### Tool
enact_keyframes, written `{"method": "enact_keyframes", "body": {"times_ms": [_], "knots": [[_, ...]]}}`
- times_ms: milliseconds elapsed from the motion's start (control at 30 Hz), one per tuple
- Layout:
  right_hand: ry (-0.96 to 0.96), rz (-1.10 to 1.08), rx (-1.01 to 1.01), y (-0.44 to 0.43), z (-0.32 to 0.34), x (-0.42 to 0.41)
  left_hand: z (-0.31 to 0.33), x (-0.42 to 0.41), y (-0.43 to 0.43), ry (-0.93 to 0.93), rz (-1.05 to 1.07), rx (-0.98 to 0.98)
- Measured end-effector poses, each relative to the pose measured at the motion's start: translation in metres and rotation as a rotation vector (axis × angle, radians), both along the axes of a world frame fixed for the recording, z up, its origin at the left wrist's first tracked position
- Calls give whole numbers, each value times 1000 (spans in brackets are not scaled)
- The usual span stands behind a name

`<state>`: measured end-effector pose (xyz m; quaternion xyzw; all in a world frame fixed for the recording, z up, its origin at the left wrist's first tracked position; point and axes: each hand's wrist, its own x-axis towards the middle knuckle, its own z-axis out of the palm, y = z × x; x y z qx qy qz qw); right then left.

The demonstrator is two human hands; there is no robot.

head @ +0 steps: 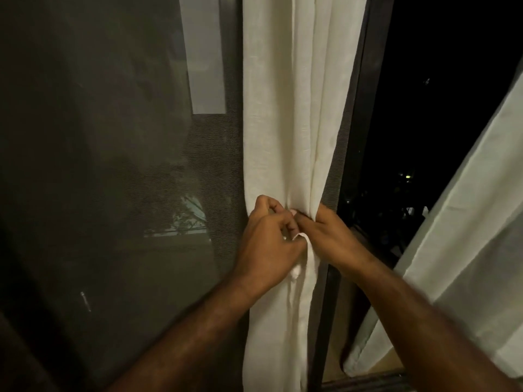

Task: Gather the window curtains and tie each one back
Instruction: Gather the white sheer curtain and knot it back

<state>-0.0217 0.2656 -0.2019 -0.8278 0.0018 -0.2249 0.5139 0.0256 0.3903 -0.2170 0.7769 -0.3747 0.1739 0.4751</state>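
A cream curtain (294,108) hangs gathered into folds in the middle of the view, in front of a dark window frame. At its pinched waist, my left hand (268,239) and my right hand (334,236) meet, fingers curled around a narrow white tie-back strip (308,247). The strip's end hangs down between the hands, with a small white bobble (295,271) below my left hand. A second pale curtain (464,250) hangs loose at the right, slanting down to the floor.
A screened glass pane (119,165) with dim reflections fills the left. The dark vertical window frame (359,137) stands just right of the gathered curtain, with the night-dark opening (441,94) beyond. A sliding track (368,381) runs along the bottom right.
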Motion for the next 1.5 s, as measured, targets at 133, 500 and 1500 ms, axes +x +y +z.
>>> {"method": "enact_keyframes", "body": {"times_ms": [133,500,1500], "knots": [[126,320,490,-10,-3,-20,6,-3,-7,65,108,4],[76,190,99,-19,-15,-37,29,8,1,786,-386,-38],[324,125,79,-6,52,55,46,55,32,411,-178,91]]}}
